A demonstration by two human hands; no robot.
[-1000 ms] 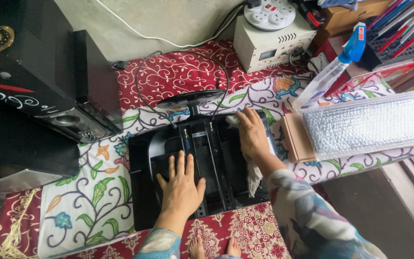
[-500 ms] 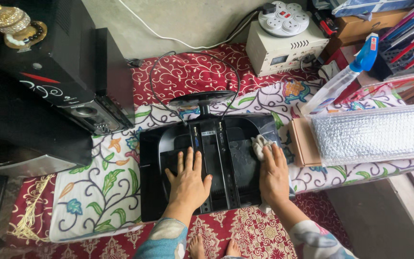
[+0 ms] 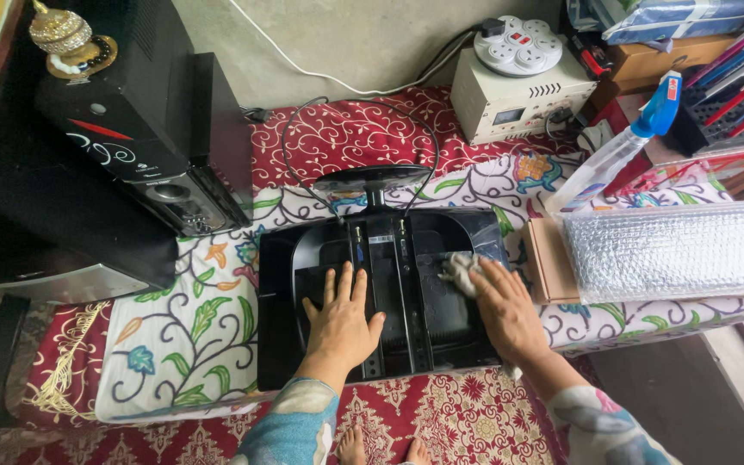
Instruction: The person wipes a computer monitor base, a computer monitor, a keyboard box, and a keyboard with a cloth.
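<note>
Monitor [image 3: 406, 293], black, face down in the centre of the frame on a floral white cloth [image 3: 182, 344], back panel turned up. Long axis from left to right; round stand base [image 3: 372, 179] pointing to the upper edge of the frame, a thin black cable [image 3: 290, 164] looping around it. Left hand [image 3: 340, 323] flat on the left half of the back panel, fingers spread and straight, pressing down, holding nothing. Right hand [image 3: 503, 310] on the right half, fingers close together over a crumpled pale rag [image 3: 460, 269], pressing it to the panel, a tail of the rag below the wrist. Spray bottle [image 3: 622, 146] with blue head in the upper right, leaning, well apart from both hands. Bubble-wrapped flat package [image 3: 673, 250] at the right, just beside the monitor.
</note>
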